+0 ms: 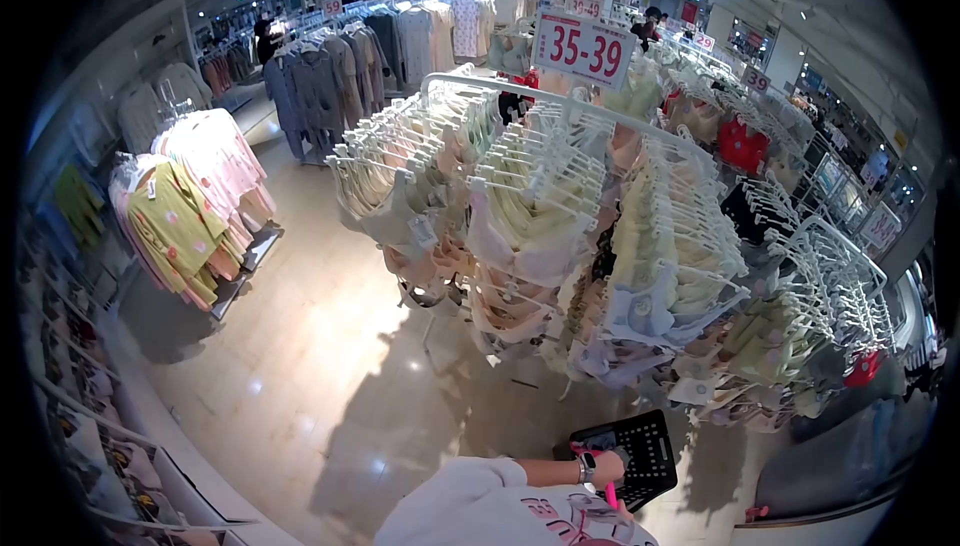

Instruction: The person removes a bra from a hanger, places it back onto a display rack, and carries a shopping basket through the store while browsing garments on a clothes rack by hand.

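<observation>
My left forearm in a white sleeve reaches across my body from the lower left, with a watch (587,466) on the wrist. My left hand (609,466) is over the near side of a black shopping basket (652,448); its fingers are mostly hidden. A small dark item (600,441) shows beside that hand, too unclear to name. At the bottom, a small part of my right hand (626,513) shows at the basket's pink handle (611,495), seemingly closed around it. Ahead of the basket, a white rack (640,126) carries many pale bras (530,216) on white hangers.
A price sign (583,49) reading 35-39 tops the rack. More hanging underwear (770,336) crowds the right. Green and pink pajamas (180,231) hang on a stand at left. Low shelves (110,466) line the lower left. Tiled floor (270,386) runs between. Other people are far back.
</observation>
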Demonstrator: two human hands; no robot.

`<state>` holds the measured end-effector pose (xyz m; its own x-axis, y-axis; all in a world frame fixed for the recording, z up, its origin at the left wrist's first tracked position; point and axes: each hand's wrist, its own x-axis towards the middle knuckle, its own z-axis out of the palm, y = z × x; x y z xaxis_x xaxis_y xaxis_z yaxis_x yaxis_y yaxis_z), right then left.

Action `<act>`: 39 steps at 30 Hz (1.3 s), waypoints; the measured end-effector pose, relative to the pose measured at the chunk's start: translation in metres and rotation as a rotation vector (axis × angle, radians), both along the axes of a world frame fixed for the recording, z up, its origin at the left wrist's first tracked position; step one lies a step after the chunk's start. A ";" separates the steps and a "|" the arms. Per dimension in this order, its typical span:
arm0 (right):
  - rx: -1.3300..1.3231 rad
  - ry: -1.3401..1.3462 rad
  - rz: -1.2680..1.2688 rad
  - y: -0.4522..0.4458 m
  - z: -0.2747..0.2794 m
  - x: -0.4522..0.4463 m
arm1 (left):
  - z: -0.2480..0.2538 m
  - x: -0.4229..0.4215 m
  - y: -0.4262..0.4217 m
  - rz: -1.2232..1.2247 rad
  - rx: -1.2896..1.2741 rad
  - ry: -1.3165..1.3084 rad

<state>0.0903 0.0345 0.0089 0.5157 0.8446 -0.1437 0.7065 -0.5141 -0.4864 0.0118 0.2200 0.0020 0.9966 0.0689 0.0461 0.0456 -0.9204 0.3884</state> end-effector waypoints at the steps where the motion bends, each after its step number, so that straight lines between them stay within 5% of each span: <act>1: -0.014 0.002 0.009 -0.003 0.001 0.000 | 0.001 -0.003 -0.002 -0.009 -0.003 -0.009; 7: -0.083 0.029 0.072 -0.027 0.004 0.004 | 0.029 -0.016 -0.025 -0.078 -0.043 0.237; 10: -0.117 0.041 0.116 -0.044 0.008 0.010 | 0.005 -0.011 -0.037 -0.085 -0.153 0.312; 16: 0.063 0.039 0.309 -0.082 0.009 0.030 | 0.019 -0.018 -0.075 -0.046 -0.284 0.495; 32: 0.255 -0.174 0.813 -0.155 0.012 0.106 | -0.001 -0.016 -0.265 0.670 -0.441 0.296; 37: 0.179 -0.240 0.966 -0.160 0.006 0.149 | -0.003 0.003 -0.295 0.535 -0.806 0.263; 39: 0.173 -0.245 0.984 -0.161 0.013 0.158 | -0.019 0.013 -0.310 0.534 -0.853 0.060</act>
<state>0.2487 -0.1261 0.0224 -0.4173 0.9081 0.0359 0.8668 0.4096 -0.2843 0.0250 -0.0904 -0.0170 0.8248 0.4933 -0.2763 0.4119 -0.1894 0.8913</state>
